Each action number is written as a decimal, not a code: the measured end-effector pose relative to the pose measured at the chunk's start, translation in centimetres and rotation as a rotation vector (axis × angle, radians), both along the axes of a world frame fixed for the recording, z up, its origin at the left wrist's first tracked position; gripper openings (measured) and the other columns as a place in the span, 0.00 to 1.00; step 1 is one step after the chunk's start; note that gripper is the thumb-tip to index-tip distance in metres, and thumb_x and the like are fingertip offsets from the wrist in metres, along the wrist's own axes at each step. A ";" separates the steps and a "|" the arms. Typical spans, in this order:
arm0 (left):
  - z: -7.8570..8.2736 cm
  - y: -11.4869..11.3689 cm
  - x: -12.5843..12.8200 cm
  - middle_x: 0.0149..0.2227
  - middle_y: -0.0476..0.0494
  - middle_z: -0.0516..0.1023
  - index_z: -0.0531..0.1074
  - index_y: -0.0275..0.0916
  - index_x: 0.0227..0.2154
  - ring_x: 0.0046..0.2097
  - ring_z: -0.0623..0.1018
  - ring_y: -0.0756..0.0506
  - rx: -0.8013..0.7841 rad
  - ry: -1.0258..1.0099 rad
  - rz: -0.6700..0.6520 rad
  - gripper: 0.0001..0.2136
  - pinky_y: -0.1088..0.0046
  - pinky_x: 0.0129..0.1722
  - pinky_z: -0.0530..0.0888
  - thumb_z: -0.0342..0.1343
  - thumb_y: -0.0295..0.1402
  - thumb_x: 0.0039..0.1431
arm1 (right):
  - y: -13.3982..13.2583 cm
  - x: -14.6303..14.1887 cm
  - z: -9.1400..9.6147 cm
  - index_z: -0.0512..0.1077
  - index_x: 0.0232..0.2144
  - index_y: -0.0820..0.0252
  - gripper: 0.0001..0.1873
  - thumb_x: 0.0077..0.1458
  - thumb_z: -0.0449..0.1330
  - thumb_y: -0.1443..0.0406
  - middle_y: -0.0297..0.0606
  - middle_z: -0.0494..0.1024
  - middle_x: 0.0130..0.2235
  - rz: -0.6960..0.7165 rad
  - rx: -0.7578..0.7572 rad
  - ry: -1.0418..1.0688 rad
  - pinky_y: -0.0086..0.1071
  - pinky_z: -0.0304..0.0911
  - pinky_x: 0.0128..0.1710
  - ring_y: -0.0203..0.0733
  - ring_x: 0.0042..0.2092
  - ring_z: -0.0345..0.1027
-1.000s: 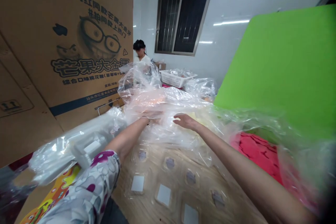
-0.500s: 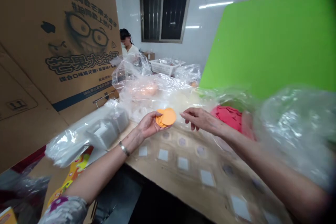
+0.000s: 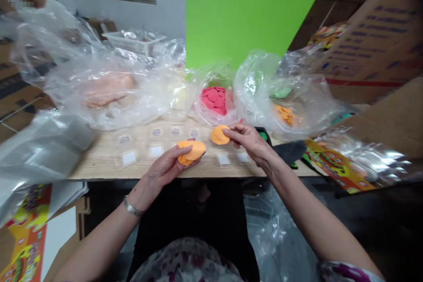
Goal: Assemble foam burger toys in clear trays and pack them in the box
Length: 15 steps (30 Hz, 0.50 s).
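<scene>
My left hand [image 3: 168, 165] is closed round a small stack of orange round discs [image 3: 191, 151], held just above the front edge of the wooden table [image 3: 99, 168]. My right hand [image 3: 248, 139] pinches a single orange disc [image 3: 219, 135] a little to the right of that stack. Below both hands lies a clear plastic tray [image 3: 155, 141] with rows of small cells, several holding white or grey squares.
Clear plastic bags crowd the back of the table: one with pink pieces [image 3: 215, 98], one with orange and green pieces [image 3: 284, 112], and a large crumpled one [image 3: 102, 89] at left. A green board [image 3: 244, 9] stands behind. Cardboard boxes [image 3: 373, 48] rise at right. A person sits at far left.
My left hand came out of the bags holding orange discs and drew back to the table's front edge. My right hand has taken one disc from the stack. The view swung right and down.
</scene>
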<state>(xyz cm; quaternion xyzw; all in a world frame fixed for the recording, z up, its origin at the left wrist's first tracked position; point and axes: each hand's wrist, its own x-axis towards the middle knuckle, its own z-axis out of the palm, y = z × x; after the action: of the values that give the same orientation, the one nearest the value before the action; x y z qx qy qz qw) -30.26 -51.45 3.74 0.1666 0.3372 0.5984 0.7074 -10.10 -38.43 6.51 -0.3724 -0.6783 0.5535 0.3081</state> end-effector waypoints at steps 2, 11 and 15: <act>-0.4 -0.3 0.4 0.44 0.38 0.77 0.72 0.33 0.42 0.43 0.78 0.45 -0.046 0.008 0.002 0.14 0.73 0.42 0.76 0.60 0.22 0.51 | 0.1 2.7 -0.7 0.71 0.26 0.62 0.18 0.44 0.64 0.52 0.28 0.65 0.20 -0.081 0.043 -0.085 0.26 0.47 0.20 0.28 0.20 0.53; -1.0 -0.5 2.3 0.41 0.42 0.78 0.70 0.35 0.45 0.37 0.79 0.48 -0.136 0.015 -0.004 0.18 0.74 0.37 0.78 0.59 0.20 0.50 | 0.9 8.2 -4.5 0.72 0.29 0.60 0.17 0.57 0.54 0.53 0.37 0.72 0.27 -0.191 0.642 -0.454 0.29 0.58 0.28 0.36 0.28 0.64; -1.3 -0.3 2.8 0.43 0.43 0.78 0.70 0.36 0.46 0.38 0.79 0.47 -0.142 0.013 -0.028 0.18 0.73 0.39 0.78 0.59 0.20 0.50 | 0.2 9.0 -6.4 0.74 0.33 0.59 0.16 0.63 0.48 0.60 0.42 0.73 0.35 -0.008 0.995 -0.727 0.29 0.60 0.34 0.39 0.37 0.67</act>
<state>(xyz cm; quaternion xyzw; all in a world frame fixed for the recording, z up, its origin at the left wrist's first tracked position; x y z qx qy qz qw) -27.46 -51.76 2.49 0.1246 0.3811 0.5620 0.7234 -1.09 -38.21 0.07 -0.3511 -0.9155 0.0072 0.1961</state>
